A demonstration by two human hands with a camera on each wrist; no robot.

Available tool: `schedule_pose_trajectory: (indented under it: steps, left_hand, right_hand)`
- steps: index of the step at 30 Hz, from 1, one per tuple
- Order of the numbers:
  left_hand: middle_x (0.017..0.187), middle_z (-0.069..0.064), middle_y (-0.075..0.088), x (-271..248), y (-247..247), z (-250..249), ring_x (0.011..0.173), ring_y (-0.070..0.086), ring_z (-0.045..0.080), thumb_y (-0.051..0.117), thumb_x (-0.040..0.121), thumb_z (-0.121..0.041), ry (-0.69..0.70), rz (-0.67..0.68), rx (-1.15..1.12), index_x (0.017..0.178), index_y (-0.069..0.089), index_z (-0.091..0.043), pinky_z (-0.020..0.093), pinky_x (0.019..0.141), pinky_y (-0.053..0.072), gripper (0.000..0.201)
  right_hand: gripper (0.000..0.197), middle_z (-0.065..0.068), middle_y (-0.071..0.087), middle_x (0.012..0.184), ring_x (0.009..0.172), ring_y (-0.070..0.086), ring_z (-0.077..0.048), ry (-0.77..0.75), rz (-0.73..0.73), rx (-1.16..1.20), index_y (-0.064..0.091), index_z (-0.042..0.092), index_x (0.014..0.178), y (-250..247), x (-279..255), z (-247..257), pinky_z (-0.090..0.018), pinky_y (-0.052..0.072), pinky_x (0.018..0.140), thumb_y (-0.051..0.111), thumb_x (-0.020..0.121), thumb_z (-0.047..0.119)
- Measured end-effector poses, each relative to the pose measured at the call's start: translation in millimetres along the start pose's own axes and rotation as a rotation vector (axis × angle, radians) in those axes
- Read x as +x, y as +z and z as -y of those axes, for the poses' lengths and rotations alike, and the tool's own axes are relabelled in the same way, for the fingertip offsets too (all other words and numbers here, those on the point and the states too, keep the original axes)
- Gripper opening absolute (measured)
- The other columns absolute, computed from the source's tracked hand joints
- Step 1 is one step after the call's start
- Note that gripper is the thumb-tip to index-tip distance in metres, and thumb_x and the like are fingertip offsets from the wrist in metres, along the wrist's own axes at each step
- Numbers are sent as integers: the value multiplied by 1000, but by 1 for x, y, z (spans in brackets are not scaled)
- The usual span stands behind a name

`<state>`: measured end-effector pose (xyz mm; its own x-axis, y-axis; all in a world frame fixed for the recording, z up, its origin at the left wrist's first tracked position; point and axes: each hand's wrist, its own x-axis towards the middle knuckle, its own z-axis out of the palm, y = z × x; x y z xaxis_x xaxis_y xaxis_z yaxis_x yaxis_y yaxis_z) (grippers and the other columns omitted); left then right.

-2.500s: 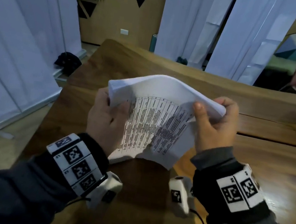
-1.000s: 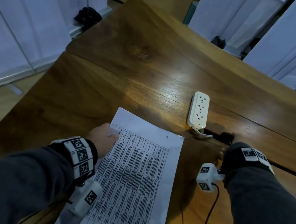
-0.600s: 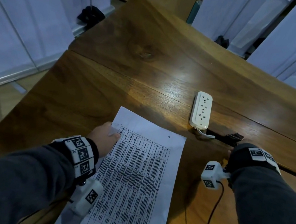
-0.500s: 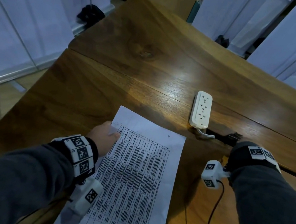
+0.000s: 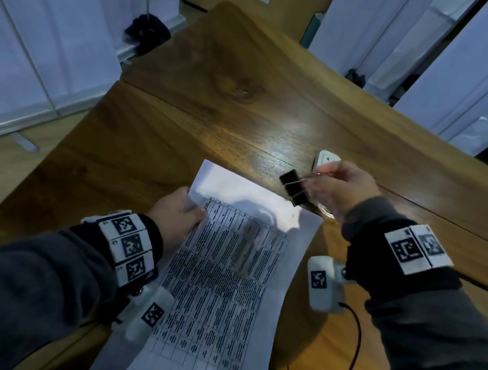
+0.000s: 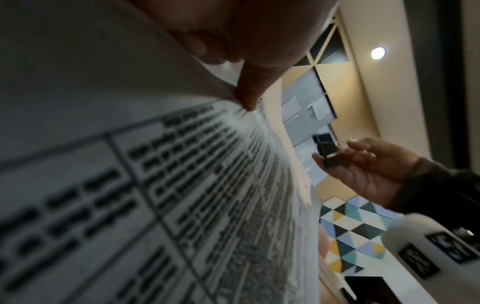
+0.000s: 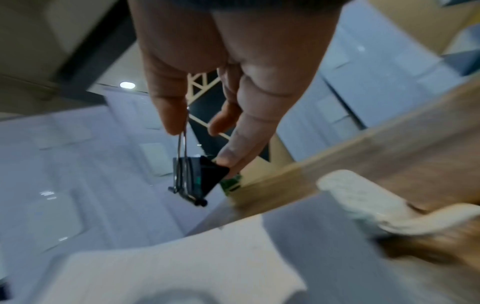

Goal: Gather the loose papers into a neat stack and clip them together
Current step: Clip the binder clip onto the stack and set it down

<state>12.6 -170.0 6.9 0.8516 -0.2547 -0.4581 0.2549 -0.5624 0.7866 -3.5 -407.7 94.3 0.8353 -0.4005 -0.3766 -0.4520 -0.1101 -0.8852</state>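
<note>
A: Where is the stack (image 5: 221,280)?

B: On the table (image 5: 183,117), its long axis running from the person's body out toward the far edge. The near end hangs over the table's front edge. The left hand (image 5: 175,217) pinches the left margin close to the far corner, thumb on top, and that edge is lifted a little; the left wrist view shows the sheet bowed under the thumb.

A: And the clip (image 5: 293,188)?

B: In the right hand (image 5: 335,193), held in the air just beyond the stack's far right corner. One fingertip has a wire handle pinched, another presses the black body. In the right wrist view the body hangs below the fingers, the handles close together. I can't tell if its mouth is parted.

A: So which end gets it?

B: I'd judge the far short edge. The clip is already beside it, and the right hand is the nearer one there. The left hand is busy keeping the sheets square, so it serves as the anchor.

A: What does the move turn on?

B: Turning the clip so its mouth faces back toward the person, across that short edge, then squeezing both handles. Right now the grip looks like a carrying hold, not a squeezing one.

A: Anything in the way?

B: A white power strip (image 5: 325,159) lies just behind the right hand.
</note>
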Motion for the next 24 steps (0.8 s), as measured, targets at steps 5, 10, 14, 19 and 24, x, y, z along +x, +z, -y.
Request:
schedule_pose_trajectory:
  steps: [5, 10, 14, 19, 24]
  left_hand:
    - [106, 2, 54, -33, -4, -17, 99, 52, 19, 50, 92, -13, 185, -53, 33, 121, 48, -6, 25, 84, 40, 31]
    - [116, 13, 63, -61, -10, -18, 103, 57, 27, 44, 83, -29, 343, -76, 56, 121, 50, -5, 25, 78, 40, 45]
    - [112, 14, 65, -73, -14, -14, 102, 60, 30, 40, 74, -34, 384, -93, 63, 119, 51, -5, 38, 87, 48, 54]
    - [110, 13, 65, -80, -15, -12, 99, 60, 27, 41, 77, -35, 401, -92, 83, 117, 50, -4, 40, 86, 49, 51]
    - [115, 13, 63, -72, -9, -11, 101, 59, 23, 50, 92, -18, 414, -103, 144, 123, 46, -3, 23, 79, 43, 35]
  right_hand:
    - [47, 0, 56, 78, 72, 59, -13, -221, 137, -278, 53, 6, 112, 32, -38, 47, -16, 53, 65, 58, 72, -19]
    - [46, -1, 62, 90, 88, 65, -23, -338, 185, -574, 61, 9, 111, 47, -77, 74, -40, 56, 85, 67, 67, -5]
    - [58, 3, 57, 80, 75, 58, -19, -349, 194, -628, 56, 6, 119, 47, -95, 81, -39, 58, 81, 71, 65, -9]
    - [55, 6, 57, 83, 81, 61, -17, -359, 152, -698, 59, 9, 114, 45, -108, 84, -36, 58, 81, 74, 62, -6]
    - [49, 3, 60, 83, 81, 62, -19, -378, 102, -758, 61, 9, 107, 42, -114, 83, -38, 59, 79, 77, 62, 0]
